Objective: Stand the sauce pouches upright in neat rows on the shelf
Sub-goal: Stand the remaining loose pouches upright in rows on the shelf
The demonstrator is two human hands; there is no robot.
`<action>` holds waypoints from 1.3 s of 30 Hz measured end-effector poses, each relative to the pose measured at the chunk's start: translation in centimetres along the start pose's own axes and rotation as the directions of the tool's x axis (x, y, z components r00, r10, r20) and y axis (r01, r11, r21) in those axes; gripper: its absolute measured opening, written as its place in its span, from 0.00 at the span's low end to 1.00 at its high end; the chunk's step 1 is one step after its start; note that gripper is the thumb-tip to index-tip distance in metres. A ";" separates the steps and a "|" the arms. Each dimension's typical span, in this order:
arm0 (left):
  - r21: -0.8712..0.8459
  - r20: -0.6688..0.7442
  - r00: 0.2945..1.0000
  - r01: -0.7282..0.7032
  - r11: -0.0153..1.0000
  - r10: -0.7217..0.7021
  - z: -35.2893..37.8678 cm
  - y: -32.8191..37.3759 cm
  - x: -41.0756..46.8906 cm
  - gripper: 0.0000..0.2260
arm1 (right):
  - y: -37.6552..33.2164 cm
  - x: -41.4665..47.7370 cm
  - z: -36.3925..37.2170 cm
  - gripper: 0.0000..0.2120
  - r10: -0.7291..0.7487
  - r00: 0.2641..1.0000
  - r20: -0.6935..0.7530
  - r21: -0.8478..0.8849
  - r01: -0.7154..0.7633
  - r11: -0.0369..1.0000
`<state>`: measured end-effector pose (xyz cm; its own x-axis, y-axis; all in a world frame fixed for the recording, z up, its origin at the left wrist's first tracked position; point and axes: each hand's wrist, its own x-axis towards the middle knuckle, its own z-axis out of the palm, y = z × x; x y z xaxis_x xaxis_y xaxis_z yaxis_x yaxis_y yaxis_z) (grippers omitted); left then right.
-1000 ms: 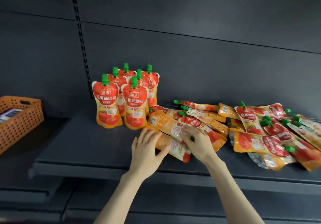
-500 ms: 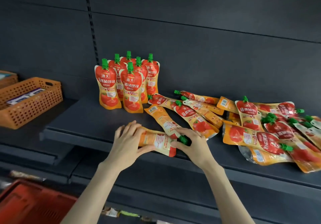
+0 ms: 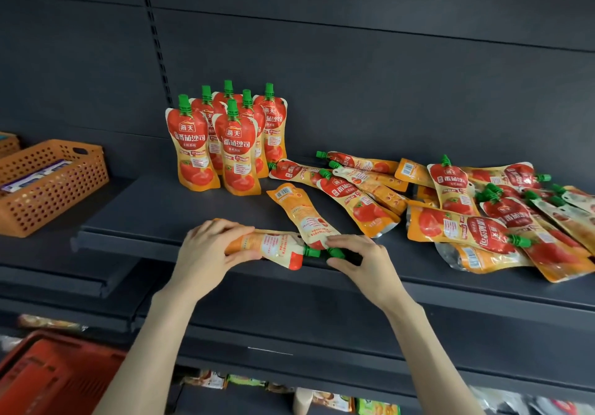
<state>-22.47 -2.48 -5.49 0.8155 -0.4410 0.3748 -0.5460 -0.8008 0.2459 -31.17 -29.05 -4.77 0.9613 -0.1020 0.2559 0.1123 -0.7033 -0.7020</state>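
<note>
Six pouches (image 3: 238, 157) upright; orange basket (image 3: 64, 199) holds flat packet (image 3: 35, 175); left grip (image 3: 206, 250) clasps lying pouch (image 3: 273, 244), right grip (image 3: 363, 260) pinches second pouch (image 3: 302, 212).

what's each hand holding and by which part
The left hand grips a lying pouch by its bottom end; the right hand seems to pinch a second pouch at its green cap end.

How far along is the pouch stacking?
Early. Done: six upright pouches in rows at the shelf back left. In hand: left hand grips a flat pouch; right hand pinches its neighbour's cap. Remaining: the pile lying flat on the right.
</note>
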 end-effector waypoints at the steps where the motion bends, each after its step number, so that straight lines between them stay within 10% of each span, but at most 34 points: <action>1: -0.001 0.012 1.000 0.005 1.000 -0.005 -0.2 -0.2 0.1 0.40 | -0.1 0.0 0.0 0.16 0.003 1.000 0.000 0.004 -0.003 1.000; 12: -0.104 -0.231 0.973 -0.025 0.994 0.000 -1.8 1.9 0.4 0.29 | -3.3 1.8 -3.3 0.06 0.009 0.942 -0.337 0.296 0.097 0.950; 17: -0.323 -0.237 0.947 0.134 0.937 -0.218 -2.3 3.3 1.2 0.27 | -6.5 5.2 -5.9 0.06 -0.053 0.913 -0.405 0.350 0.208 0.913; 27: -0.878 0.060 0.906 0.248 0.409 -0.420 -0.6 5.7 4.9 0.21 | -8.3 9.1 -4.0 0.13 -0.154 0.953 -0.261 0.269 0.225 0.936; 35: -0.873 0.071 0.945 0.214 0.439 -0.320 0.3 4.6 4.8 0.24 | -5.8 8.6 -1.7 0.38 -0.025 0.986 -0.167 0.397 0.091 0.913; 39: -0.868 0.061 0.938 0.220 0.446 -0.342 0.1 3.3 4.5 0.24 | -3.7 7.6 1.4 0.33 0.064 0.993 -0.095 0.443 -0.015 0.896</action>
<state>-20.59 -7.13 -3.15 0.9633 -0.1642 0.2124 -0.2308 -0.1025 0.9676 -23.97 -26.25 -1.18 0.9384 -0.2128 0.2724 0.1973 -0.3173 -0.9276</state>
